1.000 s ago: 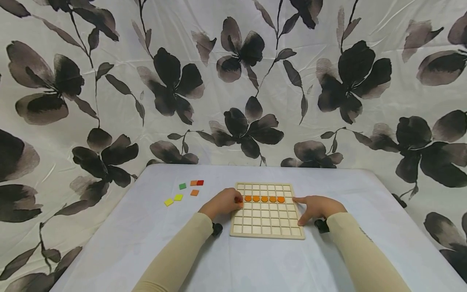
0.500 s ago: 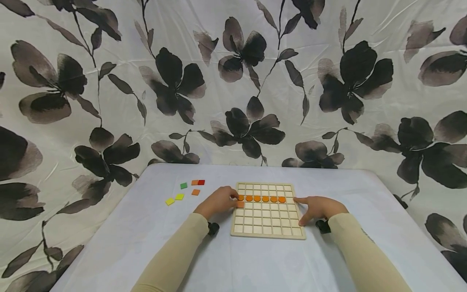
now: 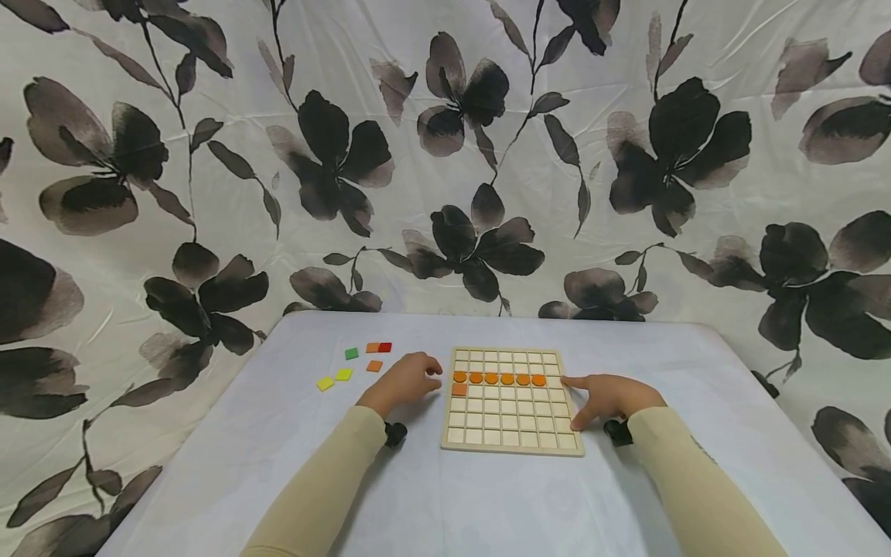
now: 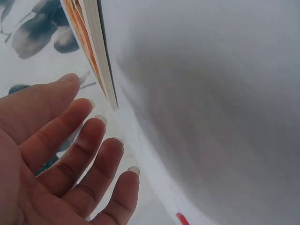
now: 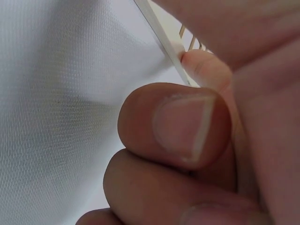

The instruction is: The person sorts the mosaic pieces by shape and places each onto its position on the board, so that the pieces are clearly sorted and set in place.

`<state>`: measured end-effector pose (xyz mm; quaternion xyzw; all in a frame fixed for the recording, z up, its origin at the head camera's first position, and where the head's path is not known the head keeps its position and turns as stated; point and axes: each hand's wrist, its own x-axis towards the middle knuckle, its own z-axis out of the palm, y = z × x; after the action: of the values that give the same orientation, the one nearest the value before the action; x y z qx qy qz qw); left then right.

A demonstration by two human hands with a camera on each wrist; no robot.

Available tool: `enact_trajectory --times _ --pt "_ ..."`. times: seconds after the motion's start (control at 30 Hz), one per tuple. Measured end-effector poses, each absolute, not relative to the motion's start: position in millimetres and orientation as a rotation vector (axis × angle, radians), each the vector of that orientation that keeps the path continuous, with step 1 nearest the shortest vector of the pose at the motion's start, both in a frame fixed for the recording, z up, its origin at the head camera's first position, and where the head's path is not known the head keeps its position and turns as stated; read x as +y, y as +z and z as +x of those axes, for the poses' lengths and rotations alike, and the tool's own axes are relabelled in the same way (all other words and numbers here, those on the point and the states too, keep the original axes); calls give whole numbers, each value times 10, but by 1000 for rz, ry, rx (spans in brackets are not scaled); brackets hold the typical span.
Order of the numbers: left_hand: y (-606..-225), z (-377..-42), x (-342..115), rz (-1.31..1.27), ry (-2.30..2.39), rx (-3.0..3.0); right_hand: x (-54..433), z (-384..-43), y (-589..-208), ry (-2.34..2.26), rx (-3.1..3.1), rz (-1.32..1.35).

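Note:
A light wooden grid board [image 3: 512,449] lies on the white-covered table. A row of several orange discs [image 3: 491,378] sits in its cells, with an orange square tile [image 3: 459,391] below the leftmost disc. My left hand [image 3: 407,383] is off the board's left side, its fingers loosely bent and holding nothing. In the left wrist view, the board's edge [image 4: 101,61] shows beyond my spread fingertips. My right hand [image 3: 612,396] rests at the board's right edge, index finger and thumb touching it apart from each other; its other fingers [image 5: 173,126] are bent in the right wrist view.
Left of the board lie loose square tiles: a green tile [image 3: 351,353], an orange tile [image 3: 374,366], yellow tiles [image 3: 343,374], and a red tile [image 3: 385,347] against another orange one. A flower-printed cloth [image 3: 452,170] hangs behind the table [image 3: 501,503].
My left hand has let go of the leftmost orange disc, which now lies in its cell, and has drawn back left off the board. My right hand has stayed at the edge.

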<state>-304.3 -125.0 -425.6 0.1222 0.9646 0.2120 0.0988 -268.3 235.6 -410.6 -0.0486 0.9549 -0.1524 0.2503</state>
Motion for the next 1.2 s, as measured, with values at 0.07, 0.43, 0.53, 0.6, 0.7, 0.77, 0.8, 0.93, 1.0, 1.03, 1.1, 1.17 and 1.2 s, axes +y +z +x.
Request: enact_trajectory --times 0.07,0.43,0.53,0.6,0.7,0.77,0.8,0.93,1.0,1.03,1.1,1.17,1.2 --pt "-4242 -3040 -1280 351 623 2858 2361 -2683 -4111 -416 2600 -123" --pt "-4210 -3056 -1506 345 562 2920 2380 -2676 -4132 -450 2600 -111" --pt "-4211 -3046 -1586 307 569 2935 2383 -2680 -4130 -450 2602 -113" --pt "-4212 -3040 -1641 284 572 2947 2383 -2684 -4125 -443 2607 -116" --pt "-4217 -3035 -1731 243 572 2959 2381 -2693 -4123 -432 2610 -117" --pt "-4225 -3039 -1797 237 556 2976 2378 -2691 -4124 -432 2607 -112" --pt "-4229 -3039 -1831 234 545 2987 2377 -2690 -4126 -430 2605 -109" --pt "-4228 -3032 -1955 218 513 3024 2373 -2690 -4134 -425 2599 -103" --pt "-4219 -3020 -2014 203 490 3045 2370 -2688 -4134 -422 2600 -104" --pt "-4216 -3011 -2043 192 476 3054 2369 -2685 -4136 -421 2600 -105" --pt "-4202 -2990 -2096 173 453 3068 2366 -2681 -4142 -415 2605 -104" --pt "-4190 -2969 -2151 157 421 3087 2361 -2683 -4149 -412 2611 -101" --pt "-4187 -2961 -2176 137 413 3091 2357 -2688 -4154 -407 2614 -99"
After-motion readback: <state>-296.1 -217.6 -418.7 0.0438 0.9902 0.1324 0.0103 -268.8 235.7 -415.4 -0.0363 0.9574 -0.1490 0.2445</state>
